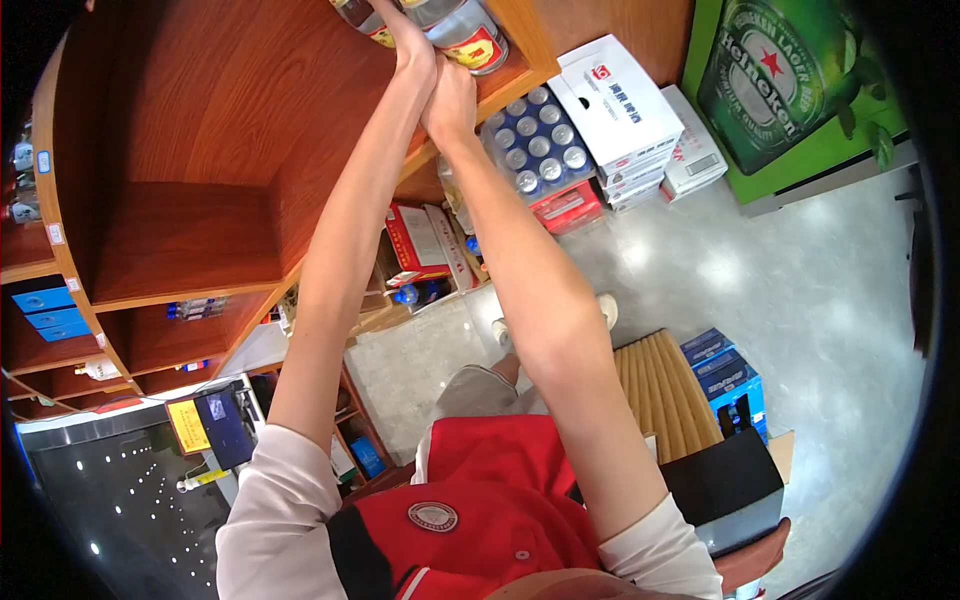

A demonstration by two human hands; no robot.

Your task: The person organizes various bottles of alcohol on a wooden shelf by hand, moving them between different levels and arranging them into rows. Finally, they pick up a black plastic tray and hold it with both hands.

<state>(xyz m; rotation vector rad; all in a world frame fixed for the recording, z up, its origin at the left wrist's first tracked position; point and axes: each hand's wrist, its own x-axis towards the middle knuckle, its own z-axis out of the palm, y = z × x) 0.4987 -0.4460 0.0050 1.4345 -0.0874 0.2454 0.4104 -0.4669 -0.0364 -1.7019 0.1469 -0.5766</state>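
Both my arms reach up to a wooden shelf (pixel 230 120). My left hand (pixel 408 42) is up at the top edge of the view, between a dark bottle (pixel 362 18) and a clear bottle with a red label (pixel 468 35). Its fingers are cut off by the frame. My right hand (pixel 452 98) sits just below, pressed against my left wrist and the shelf's front edge (pixel 510 80), right under the clear bottle. Its fingers are hidden, so I cannot make out whether either hand grips a bottle.
Below the shelf stand a shrink-wrapped pack of cans (pixel 535 140), stacked white cartons (pixel 620 120), red boxes (pixel 420 240) and blue boxes (pixel 725 375). A green Heineken sign (pixel 780 80) is at the right, above a grey floor (pixel 800 280). Lower shelves hold small bottles (pixel 195 308).
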